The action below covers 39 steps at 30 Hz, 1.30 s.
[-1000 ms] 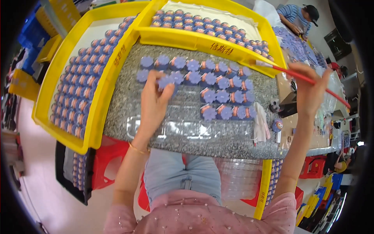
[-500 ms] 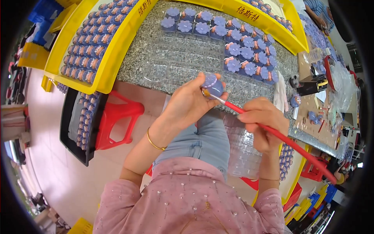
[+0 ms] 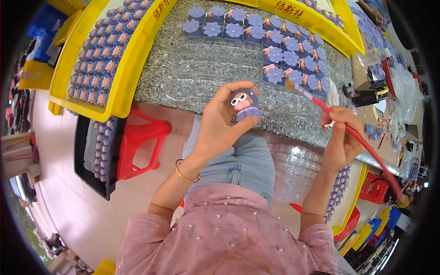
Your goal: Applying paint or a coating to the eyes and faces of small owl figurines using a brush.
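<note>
We have a small round figure (image 3: 244,101) up in front of us, just over the near edge of the table and short of the clear tray. It is dark purple, with two round white-rimmed eyes, a peach and pink face turned up to our view, and a lighter purple frilled base toward us. Our left hand (image 3: 224,123) grips it, fingers curled around its far and left sides and thumb against the base, so part of it is covered.

Our right hand (image 3: 343,140) clasps a red brush (image 3: 321,105) by the handle, its bristles well apart from the figure. The bristles overlap the near right end of the clear tray (image 3: 192,75) in view; we cannot tell whether they touch anything there. Similar figures with purple flower shapes facing up fill the tray's far rows and right side. A left yellow bin (image 3: 133,59) and a far yellow bin (image 3: 339,41) hem the tray in, both holding more figures.

The table (image 3: 160,55) is speckled grey. Below its edge we see a red stool (image 3: 146,128), a black bin (image 3: 81,167) of figures, stacked clear trays (image 3: 293,167) and a pale, shiny floor (image 3: 55,133).
</note>
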Each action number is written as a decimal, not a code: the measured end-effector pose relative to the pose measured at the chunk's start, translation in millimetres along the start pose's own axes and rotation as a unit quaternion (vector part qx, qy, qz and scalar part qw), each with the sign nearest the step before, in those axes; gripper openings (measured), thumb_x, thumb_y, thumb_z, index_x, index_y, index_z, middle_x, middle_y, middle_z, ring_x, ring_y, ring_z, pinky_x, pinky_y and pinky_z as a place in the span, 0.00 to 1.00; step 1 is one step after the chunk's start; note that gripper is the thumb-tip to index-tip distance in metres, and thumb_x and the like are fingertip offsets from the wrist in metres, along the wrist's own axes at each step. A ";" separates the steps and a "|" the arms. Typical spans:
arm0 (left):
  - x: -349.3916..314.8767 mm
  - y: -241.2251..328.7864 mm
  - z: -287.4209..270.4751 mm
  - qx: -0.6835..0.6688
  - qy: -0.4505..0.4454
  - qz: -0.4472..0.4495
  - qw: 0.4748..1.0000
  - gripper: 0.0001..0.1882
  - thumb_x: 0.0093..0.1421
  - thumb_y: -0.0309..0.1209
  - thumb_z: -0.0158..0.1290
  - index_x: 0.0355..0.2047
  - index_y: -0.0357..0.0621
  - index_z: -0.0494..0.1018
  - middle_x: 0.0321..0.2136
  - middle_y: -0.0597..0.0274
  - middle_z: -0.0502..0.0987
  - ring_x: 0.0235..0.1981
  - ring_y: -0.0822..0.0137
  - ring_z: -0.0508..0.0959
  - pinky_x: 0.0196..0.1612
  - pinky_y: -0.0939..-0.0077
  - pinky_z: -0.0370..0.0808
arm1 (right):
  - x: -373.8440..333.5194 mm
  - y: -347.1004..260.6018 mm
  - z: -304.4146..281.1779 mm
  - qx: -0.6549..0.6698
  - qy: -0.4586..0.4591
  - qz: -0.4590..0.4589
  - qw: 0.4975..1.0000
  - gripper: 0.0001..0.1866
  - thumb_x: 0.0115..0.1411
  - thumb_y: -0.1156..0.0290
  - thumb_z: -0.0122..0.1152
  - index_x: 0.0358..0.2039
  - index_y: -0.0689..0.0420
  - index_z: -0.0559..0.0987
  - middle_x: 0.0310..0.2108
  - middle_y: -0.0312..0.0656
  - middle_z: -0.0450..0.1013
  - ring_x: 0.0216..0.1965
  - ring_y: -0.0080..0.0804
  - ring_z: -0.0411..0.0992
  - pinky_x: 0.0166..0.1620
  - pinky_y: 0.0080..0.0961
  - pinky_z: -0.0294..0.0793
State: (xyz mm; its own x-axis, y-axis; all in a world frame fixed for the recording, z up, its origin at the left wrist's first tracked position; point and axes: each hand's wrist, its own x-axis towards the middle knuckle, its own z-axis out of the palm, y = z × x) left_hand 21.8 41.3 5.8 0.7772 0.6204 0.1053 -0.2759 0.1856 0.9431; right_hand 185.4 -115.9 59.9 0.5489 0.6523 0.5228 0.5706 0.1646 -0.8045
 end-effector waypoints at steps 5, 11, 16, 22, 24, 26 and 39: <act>5.4 -9.6 6.2 0.156 0.009 0.131 0.979 0.31 0.43 0.08 0.55 0.50 0.34 0.66 0.49 0.55 0.69 0.49 0.68 0.71 0.50 0.75 0.71 | -9.1 4.2 33.2 0.081 -0.060 0.079 0.992 0.06 0.60 0.81 0.49 0.35 0.62 0.74 0.38 0.51 0.75 0.39 0.33 0.72 0.45 0.27 0.70; 5.0 -17.6 17.3 0.189 0.072 0.125 0.971 0.27 0.42 0.13 0.58 0.45 0.43 0.71 0.40 0.55 0.75 0.41 0.59 0.77 0.43 0.73 0.73 | -19.6 7.9 58.3 0.158 -0.083 0.145 0.973 0.04 0.61 0.82 0.49 0.33 0.59 0.66 0.39 0.51 0.73 0.42 0.29 0.71 0.49 0.25 0.68; 3.2 -18.6 17.4 0.206 0.063 0.140 0.966 0.27 0.41 0.14 0.58 0.45 0.43 0.72 0.40 0.55 0.75 0.40 0.59 0.77 0.42 0.73 0.73 | -20.7 6.6 62.4 0.255 -0.044 0.192 0.947 0.06 0.59 0.85 0.47 0.32 0.58 0.66 0.38 0.50 0.73 0.42 0.28 0.70 0.48 0.25 0.68; -0.8 -13.4 15.7 0.172 0.017 0.079 0.982 0.29 0.42 0.10 0.58 0.48 0.35 0.69 0.45 0.58 0.71 0.45 0.68 0.74 0.49 0.75 0.72 | -22.9 8.0 63.1 0.269 -0.036 0.205 0.940 0.07 0.59 0.85 0.47 0.31 0.57 0.65 0.38 0.50 0.74 0.40 0.25 0.69 0.47 0.24 0.67; -1.7 -12.1 16.3 0.165 0.014 0.072 0.984 0.29 0.42 0.10 0.58 0.48 0.34 0.69 0.44 0.58 0.72 0.45 0.68 0.74 0.49 0.75 0.72 | -25.1 12.6 61.3 0.276 -0.039 0.193 0.941 0.05 0.60 0.83 0.48 0.32 0.58 0.66 0.38 0.50 0.74 0.39 0.25 0.69 0.47 0.22 0.67; -2.5 -11.8 16.0 0.159 0.012 0.065 0.985 0.29 0.42 0.10 0.59 0.48 0.34 0.68 0.44 0.57 0.72 0.46 0.68 0.74 0.49 0.75 0.72 | -26.1 13.6 61.0 0.285 -0.043 0.180 0.940 0.03 0.62 0.81 0.48 0.33 0.59 0.67 0.38 0.50 0.74 0.39 0.24 0.69 0.47 0.21 0.67; -3.2 -17.3 12.0 0.107 0.008 0.089 0.990 0.30 0.43 0.08 0.56 0.49 0.34 0.67 0.48 0.56 0.70 0.48 0.69 0.72 0.51 0.77 0.71 | -19.1 14.1 27.6 0.201 0.033 0.194 0.960 0.11 0.62 0.77 0.50 0.45 0.64 0.71 0.35 0.45 0.74 0.34 0.25 0.67 0.42 0.22 0.67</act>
State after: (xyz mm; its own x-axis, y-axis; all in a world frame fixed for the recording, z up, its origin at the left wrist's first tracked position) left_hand 30.9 27.0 -7.1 0.7171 0.6417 0.2720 -0.2799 -0.0923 0.9556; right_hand 166.0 -105.7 30.8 0.7180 0.6754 0.1684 0.0418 0.1997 -0.9790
